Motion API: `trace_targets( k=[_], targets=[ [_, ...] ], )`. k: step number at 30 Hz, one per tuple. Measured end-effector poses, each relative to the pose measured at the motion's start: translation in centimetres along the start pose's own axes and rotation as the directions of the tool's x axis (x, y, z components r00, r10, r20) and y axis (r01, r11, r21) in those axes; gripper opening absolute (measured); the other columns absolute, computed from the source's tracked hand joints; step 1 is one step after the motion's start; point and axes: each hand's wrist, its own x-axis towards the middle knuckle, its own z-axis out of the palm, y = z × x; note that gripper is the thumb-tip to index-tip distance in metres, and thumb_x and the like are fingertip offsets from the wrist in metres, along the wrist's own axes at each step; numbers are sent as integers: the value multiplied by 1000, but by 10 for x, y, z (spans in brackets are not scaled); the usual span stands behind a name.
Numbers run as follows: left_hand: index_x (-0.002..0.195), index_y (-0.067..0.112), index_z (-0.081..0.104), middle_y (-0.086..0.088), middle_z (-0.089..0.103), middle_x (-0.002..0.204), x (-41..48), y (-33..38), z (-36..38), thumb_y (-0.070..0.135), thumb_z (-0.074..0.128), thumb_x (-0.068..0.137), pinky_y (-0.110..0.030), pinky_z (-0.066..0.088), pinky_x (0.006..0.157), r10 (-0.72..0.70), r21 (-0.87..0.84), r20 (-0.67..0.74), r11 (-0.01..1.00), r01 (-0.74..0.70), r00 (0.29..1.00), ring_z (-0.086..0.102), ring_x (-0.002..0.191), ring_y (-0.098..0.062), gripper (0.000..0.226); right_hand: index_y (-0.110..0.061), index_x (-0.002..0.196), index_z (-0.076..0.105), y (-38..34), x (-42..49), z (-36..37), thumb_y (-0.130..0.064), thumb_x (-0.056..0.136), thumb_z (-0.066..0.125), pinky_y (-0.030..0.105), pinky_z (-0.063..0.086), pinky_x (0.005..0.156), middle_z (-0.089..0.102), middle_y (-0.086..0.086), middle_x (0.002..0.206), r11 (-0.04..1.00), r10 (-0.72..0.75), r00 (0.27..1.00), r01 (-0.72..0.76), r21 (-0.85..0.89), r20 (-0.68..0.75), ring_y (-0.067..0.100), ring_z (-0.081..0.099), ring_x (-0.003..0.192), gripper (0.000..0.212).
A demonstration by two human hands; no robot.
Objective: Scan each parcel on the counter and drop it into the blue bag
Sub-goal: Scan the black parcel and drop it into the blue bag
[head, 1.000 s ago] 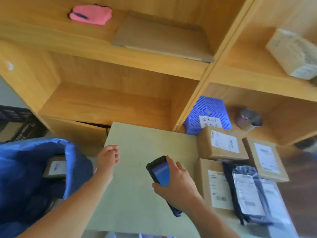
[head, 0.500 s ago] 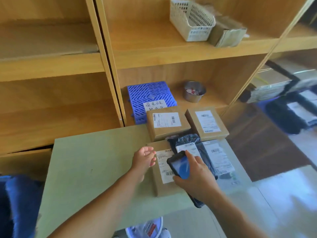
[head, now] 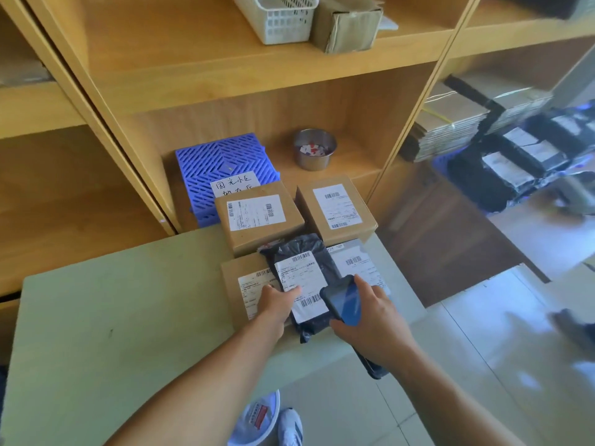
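Pale wooden shelving (head: 225, 72) is filling the back of the view, its bays standing open behind a pale green bench (head: 112, 317). A white slatted basket (head: 283, 20) and a worn cardboard box (head: 347, 24) are sitting side by side on an upper shelf. Lower down, a metal cup (head: 314, 156) is standing near a blue plastic grid (head: 219, 162). To the right, bundled flat cardboard (head: 450, 123) is lying stacked, and daylight is glaring off glossy pale floor tiles (head: 483, 365).

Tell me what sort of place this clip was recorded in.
Probably a parcel dispatch or courier room: labelled cardboard boxes and a black mailer lie on the counter, the right hand holds a handheld scanner, and flattened cartons are stacked at the far right.
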Motion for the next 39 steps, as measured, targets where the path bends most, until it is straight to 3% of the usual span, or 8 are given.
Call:
trace_targets(
  k=[6, 11, 14, 19, 27, 31, 35, 39],
  targets=[
    [120, 17, 56, -6, 76, 108, 6, 2, 10, 22, 78, 91, -43, 66, 75, -26, -11, -14, 1000, 26, 1000, 77, 85, -22, 37, -33, 155, 13, 13, 5, -4, -60, 78, 67, 33, 49, 86, 44, -4, 134, 1000, 13, 1000, -13, 17, 13, 19, 48, 117, 97],
    [111, 17, 60, -6, 75, 109, 8, 2, 17, 14, 75, 92, -38, 65, 68, 3, -49, -33, 999, -5, 999, 74, 81, -21, 24, -34, 154, 15, 16, 9, -5, -59, 77, 68, 34, 49, 87, 45, -3, 135, 1000, 6, 1000, -6, 24, 11, 19, 49, 116, 97],
    [103, 17, 62, -8, 76, 107, 7, 4, 18, 13, 75, 93, -42, 66, 73, 2, -93, -27, 996, -5, 1000, 76, 86, -25, 16, -33, 154, 16, 17, 10, -6, -58, 78, 69, 34, 48, 87, 45, -3, 136, 999, -3, 1000, 2, 32, 13, 19, 48, 118, 96],
    [107, 13, 62, -9, 77, 108, 4, 10, 9, 11, 72, 95, -54, 64, 81, 98, -204, 82, 976, -79, 992, 77, 91, -29, 16, -30, 155, 16, 17, 11, -12, -61, 77, 68, 38, 47, 94, 45, 0, 139, 1000, 3, 1000, -3, 25, -10, 23, 48, 123, 99],
    [103, 19, 63, -12, 74, 116, -2, 10, -34, 9, 73, 93, -54, 61, 90, 254, -245, 88, 943, -226, 963, 73, 106, -34, 17, -26, 154, 23, -12, 7, -22, -58, 76, 71, 39, 45, 95, 47, 4, 139, 997, -80, 996, 80, 8, -32, 25, 47, 125, 97],
    [107, 16, 62, -8, 75, 108, -13, 13, -59, 4, 66, 97, -44, 63, 79, 318, -354, 126, 899, -257, 940, 73, 92, -26, 16, -26, 152, 26, -34, 3, -21, -57, 76, 70, 41, 44, 96, 47, 4, 139, 990, -139, 990, 139, -5, -23, 25, 45, 126, 94],
    [121, 18, 53, -13, 73, 118, -21, 16, -87, 3, 64, 97, -47, 64, 76, 345, -495, 124, 834, -244, 930, 74, 95, -28, 30, -25, 154, 23, -58, -1, -21, -59, 77, 69, 42, 43, 100, 45, 4, 142, 982, -185, 983, 185, -36, 6, 25, 42, 129, 96],
    [142, 36, 44, -5, 74, 123, -24, 21, -111, -2, 65, 91, -57, 60, 88, 407, -545, 101, 786, -292, 908, 72, 111, -33, 66, -24, 156, 20, -82, -8, -22, -60, 79, 69, 39, 41, 100, 42, 4, 147, 970, -234, 972, 235, -64, 28, 25, 41, 132, 98]
  ],
)
